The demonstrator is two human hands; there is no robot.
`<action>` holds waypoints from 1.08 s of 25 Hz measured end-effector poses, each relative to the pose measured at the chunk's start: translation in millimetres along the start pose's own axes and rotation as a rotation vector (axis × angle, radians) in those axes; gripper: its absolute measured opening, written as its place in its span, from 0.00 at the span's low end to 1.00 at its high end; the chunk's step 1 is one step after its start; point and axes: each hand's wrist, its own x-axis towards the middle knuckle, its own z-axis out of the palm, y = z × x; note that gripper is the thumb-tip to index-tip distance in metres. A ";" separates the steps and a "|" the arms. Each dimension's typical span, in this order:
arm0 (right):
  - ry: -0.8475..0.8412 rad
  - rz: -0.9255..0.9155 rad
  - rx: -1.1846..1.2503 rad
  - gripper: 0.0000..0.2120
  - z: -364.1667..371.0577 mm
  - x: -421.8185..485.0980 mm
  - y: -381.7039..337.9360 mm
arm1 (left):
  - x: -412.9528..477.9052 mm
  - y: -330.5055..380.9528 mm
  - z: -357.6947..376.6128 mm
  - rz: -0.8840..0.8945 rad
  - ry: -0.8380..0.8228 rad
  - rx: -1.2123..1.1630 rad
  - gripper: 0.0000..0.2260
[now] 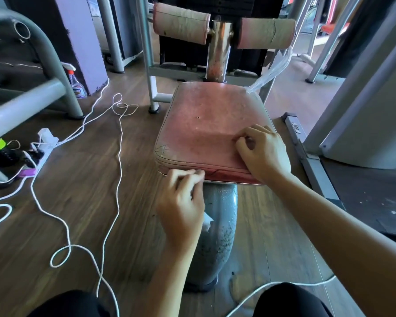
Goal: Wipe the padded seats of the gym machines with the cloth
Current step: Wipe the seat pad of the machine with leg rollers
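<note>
Padded seat [204, 124]: worn pink-red square cushion on a grey-blue pedestal [217, 236], mid-scene. Top is speckled, and there is a stitched tear at the near left corner.

Left hand [183, 202]: at the seat's near front edge, fingers curled. Its grip is closed round the cloth [207, 221], of which only a white scrap shows below the palm, in front of the pedestal.

Right hand [263, 152]: on the seat top at the near right corner, fingers curled in, tips on the padding. Whether this grip pinches anything, I cannot tell.

Surroundings:
- Far side: chrome post [218, 49] rising behind the seat, with a faded roller pad [181, 24] to its left and a second pad to its right.
- A clear plastic sheet [272, 72] hangs down to the seat's far right corner.
- Left, on the wooden floor [78, 202]: white cord [118, 156] in loose loops close beside the pedestal, leading to a power strip [44, 145].
- Far left: spray bottle [77, 84] just beside a grey frame tube [32, 97].
- More cord crosses the floor near the right knee
</note>
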 end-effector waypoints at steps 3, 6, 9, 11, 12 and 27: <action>0.006 0.002 -0.022 0.13 1.7 0.3 -2.9 | -2.6 8.3 6.7 -0.015 0.045 0.036 0.04; 0.013 0.011 -0.030 0.12 1.4 0.8 -2.6 | -2.6 14.6 10.2 0.089 -0.059 0.049 0.05; 0.016 0.015 0.000 0.13 0.3 -0.5 -3.3 | -1.8 13.7 5.8 0.157 -0.163 0.069 0.06; 0.014 0.028 0.015 0.13 -2.7 -1.3 -3.8 | -1.3 17.5 6.0 0.104 -0.143 0.044 0.05; 0.011 0.036 0.015 0.12 -3.2 -1.7 -4.7 | -0.8 20.0 7.3 0.046 -0.106 0.025 0.03; -0.031 -0.006 -0.004 0.09 -5.5 0.8 5.5 | -9.2 47.2 20.7 0.073 -0.093 0.091 0.04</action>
